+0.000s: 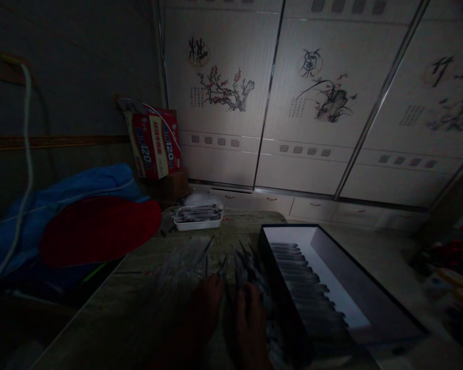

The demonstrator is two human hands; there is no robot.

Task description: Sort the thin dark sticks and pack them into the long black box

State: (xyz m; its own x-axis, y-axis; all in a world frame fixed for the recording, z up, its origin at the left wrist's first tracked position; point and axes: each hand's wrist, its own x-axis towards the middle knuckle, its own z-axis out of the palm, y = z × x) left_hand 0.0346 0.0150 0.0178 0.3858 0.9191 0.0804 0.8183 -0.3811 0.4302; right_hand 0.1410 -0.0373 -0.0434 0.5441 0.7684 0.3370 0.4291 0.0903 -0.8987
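Head view | my left hand (211,293) and right hand (250,306) are at loose dark sticks (239,262) on the table (247,219); whether gripping, I cannot tell | open box (355,277) just right, row of sticks (306,288) inside, probably kept close for reach | white tray (198,224) far left
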